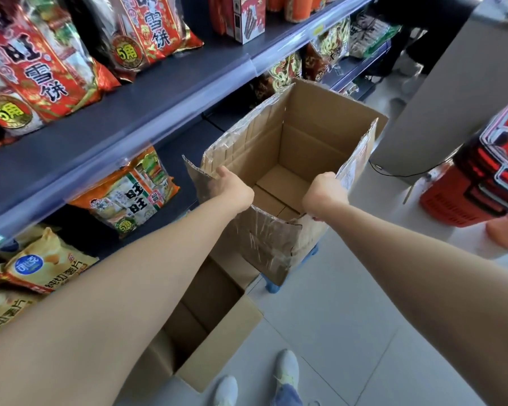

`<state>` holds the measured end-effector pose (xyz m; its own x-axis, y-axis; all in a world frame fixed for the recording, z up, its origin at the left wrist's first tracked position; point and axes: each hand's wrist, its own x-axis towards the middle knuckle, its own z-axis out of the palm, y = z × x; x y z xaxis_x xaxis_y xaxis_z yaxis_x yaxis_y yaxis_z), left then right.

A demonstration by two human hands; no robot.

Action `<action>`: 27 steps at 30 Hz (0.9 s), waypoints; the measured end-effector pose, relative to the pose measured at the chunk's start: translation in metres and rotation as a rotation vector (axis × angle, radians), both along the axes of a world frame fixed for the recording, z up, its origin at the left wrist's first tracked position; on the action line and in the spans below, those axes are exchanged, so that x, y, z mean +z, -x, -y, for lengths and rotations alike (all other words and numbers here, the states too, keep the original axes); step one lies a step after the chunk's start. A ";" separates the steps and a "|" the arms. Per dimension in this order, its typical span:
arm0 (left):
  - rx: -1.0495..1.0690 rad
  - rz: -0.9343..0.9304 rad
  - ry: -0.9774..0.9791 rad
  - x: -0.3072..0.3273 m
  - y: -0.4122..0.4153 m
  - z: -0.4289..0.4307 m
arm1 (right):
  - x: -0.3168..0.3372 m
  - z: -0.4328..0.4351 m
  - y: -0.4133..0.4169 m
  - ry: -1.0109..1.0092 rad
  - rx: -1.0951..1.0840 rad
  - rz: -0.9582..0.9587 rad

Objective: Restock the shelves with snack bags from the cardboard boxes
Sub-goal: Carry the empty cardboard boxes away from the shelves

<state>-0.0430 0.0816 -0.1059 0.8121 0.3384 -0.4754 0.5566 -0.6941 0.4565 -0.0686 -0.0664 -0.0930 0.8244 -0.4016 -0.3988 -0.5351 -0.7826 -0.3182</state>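
Observation:
An open cardboard box point(311, 142) with nothing inside rests on a blue stool point(302, 265) in the aisle. My left hand point(232, 191) grips its near left flap. My right hand point(326, 194) is closed on the near right flap. A second open cardboard box point(217, 332) stands on the floor below, close to my feet. Dark shelves point(165, 92) on the left carry red rice-cracker bags point(35, 71) on top, an orange snack bag point(129, 194) on the middle level and yellow chip bags point(41, 265) at lower left.
A red shopping basket point(467, 194) sits on the floor at right beside a grey counter point(452, 92). A cable point(405, 172) runs along the floor by the counter. My shoes point(285, 373) stand on pale floor tiles next to the lower box.

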 end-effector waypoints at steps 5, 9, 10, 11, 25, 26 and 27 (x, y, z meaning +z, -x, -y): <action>-0.162 0.058 -0.012 0.037 0.008 0.001 | 0.033 0.005 0.021 0.023 0.077 0.029; -0.292 0.084 -0.073 0.062 0.023 0.013 | 0.051 0.014 0.051 0.046 -0.009 0.050; -0.330 0.097 -0.083 0.065 0.026 0.018 | 0.054 0.018 0.058 0.031 -0.042 0.069; -0.373 0.116 -0.104 0.068 0.028 0.024 | 0.055 0.023 0.065 0.030 -0.072 0.071; -0.838 0.174 -0.056 0.092 0.072 0.232 | 0.080 0.194 0.168 0.164 -0.590 0.140; -0.870 0.182 -0.044 0.092 0.075 0.256 | 0.083 0.214 0.176 0.173 -0.626 0.139; -0.901 0.185 -0.030 0.091 0.078 0.280 | 0.085 0.234 0.184 0.178 -0.661 0.137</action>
